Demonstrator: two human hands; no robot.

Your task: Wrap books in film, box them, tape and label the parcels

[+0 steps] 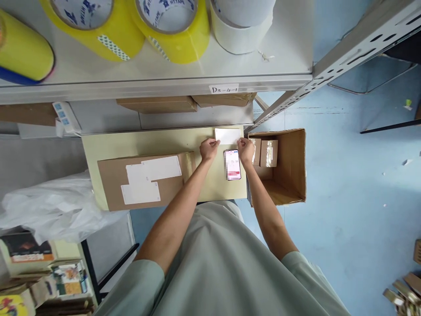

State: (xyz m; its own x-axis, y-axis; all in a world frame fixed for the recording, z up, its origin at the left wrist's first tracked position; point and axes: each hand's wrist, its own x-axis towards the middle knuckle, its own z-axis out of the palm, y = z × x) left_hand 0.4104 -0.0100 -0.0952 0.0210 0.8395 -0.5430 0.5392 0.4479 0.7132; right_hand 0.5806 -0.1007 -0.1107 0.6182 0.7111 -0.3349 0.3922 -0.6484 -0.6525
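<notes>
A white paper label lies level between my two hands at the far right part of the narrow cream tabletop. Its left lower corner is pinched by the fingers of my left hand. My right hand is closed on the right lower corner. Just below the label, between my wrists, a phone rests with its lit screen upward. To the left, a closed cardboard box carries several blank-looking white labels on its top.
An open carton with small taped boxes inside stands right of the tabletop. Overhead, a grey metal shelf holds yellow tape rolls and a white roll. White plastic sheeting hangs at left.
</notes>
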